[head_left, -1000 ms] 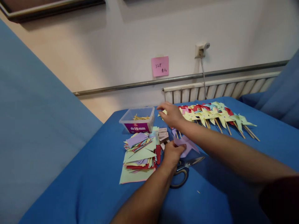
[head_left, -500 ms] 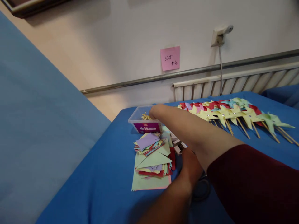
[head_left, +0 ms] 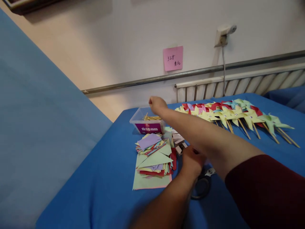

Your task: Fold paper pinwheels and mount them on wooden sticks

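My right hand (head_left: pixel 157 105) is above the back right corner of a clear plastic box (head_left: pixel 135 119) with a purple label. Its fingers are curled closed; whatever they hold, if anything, is hidden. Thin wooden sticks (head_left: pixel 152 118) lie inside the box. Under my right forearm, my left hand (head_left: pixel 192 159) is curled beside small white boxes (head_left: pixel 178 139); its fingertips are hidden, with a bit of something dark red and pale purple at them. Black-handled scissors (head_left: pixel 202 186) lie just below it, partly covered by the arms.
A stack of coloured paper pieces (head_left: pixel 152 159) lies on pale green sheets left of my left hand. Finished paper pinwheels on sticks (head_left: pixel 238 117) are spread in rows at the right on the blue cloth (head_left: pixel 107 171). A pipe (head_left: pixel 133 84) and radiator (head_left: pixel 205 90) run behind.
My right hand has lifted a little above the box and now looks more closed, showing more sticks. The left hand has shifted slightly up, and the scissors show more clearly.
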`<state>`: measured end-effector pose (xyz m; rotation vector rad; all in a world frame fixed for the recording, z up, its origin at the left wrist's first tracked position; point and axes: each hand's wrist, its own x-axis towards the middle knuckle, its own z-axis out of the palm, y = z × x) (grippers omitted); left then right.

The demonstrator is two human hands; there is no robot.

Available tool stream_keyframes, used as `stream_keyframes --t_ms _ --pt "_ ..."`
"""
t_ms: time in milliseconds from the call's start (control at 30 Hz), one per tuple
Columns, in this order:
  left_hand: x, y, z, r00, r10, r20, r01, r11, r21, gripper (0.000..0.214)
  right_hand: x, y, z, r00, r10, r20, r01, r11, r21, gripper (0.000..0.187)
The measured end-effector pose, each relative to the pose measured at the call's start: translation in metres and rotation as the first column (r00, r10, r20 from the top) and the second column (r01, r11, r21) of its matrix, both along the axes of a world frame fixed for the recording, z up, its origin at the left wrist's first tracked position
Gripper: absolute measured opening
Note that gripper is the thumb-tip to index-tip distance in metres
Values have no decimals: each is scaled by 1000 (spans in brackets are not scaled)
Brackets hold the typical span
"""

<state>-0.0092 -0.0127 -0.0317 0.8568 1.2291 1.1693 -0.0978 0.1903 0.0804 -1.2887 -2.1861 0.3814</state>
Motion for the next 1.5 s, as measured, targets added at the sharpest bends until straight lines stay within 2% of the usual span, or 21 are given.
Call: stream_keyframes --t_ms 33,67,133,200,233,300,400,500,600,733,933,1067,1200,1500 --pt "-1 -1 -1 1000 -14 7 13 1000 14 21 8 -2 5 997 -27 -72 30 999 38 24" --pt "-3 -1 -2 999 -28 23 27 999 17 17 17 -6 10 967 -35 -252 55 996 74 21" --pt "-7 -3 -1 999 -28 27 28 1000 4 16 45 -23 16 820 13 -572 27 998 61 18" --pt "-9 -3 2 1000 4 -6 -4 1000 1 15 81 -52 14 637 27 -770 -26 1000 13 20" --pt "-10 -3 4 1000 14 7 -14 1000 -3 16 100 -71 11 569 32 -822 -56 998 0 20" --pt "-10 -2 8 999 27 37 -27 1000 0 19 136 -112 -4 492 5 -870 -81 996 -39 18" --pt "-11 1 12 998 47 33 -49 997 56 23 173 -166 -37 490 -109 -865 -94 980 -177 19" --pt "-13 6 13 994 111 3 -111 988 105 23 188 -193 -71 437 -224 -871 -112 947 -300 26" --pt "-17 10 12 988 151 5 -151 980 128 30 192 -199 -94 464 -274 -842 -69 937 -343 30" --pt "-21 14 13 984 175 24 -177 974 141 35 195 -194 -103 566 -267 -780 6 948 -319 32" --pt "-20 11 16 985 168 45 -172 974 146 37 199 -189 -108 641 -232 -732 -85 926 -367 32" --pt "-20 11 16 983 172 65 -180 969 168 36 197 -191 -114 636 -191 -748 -155 918 -366 27" --pt "-22 11 14 985 173 10 -171 962 213 34 194 -195 -114 644 -189 -741 -206 890 -406 23" --pt "-22 10 14 983 177 -54 -160 959 232 34 193 -199 -109 628 -228 -744 -241 851 -466 20"
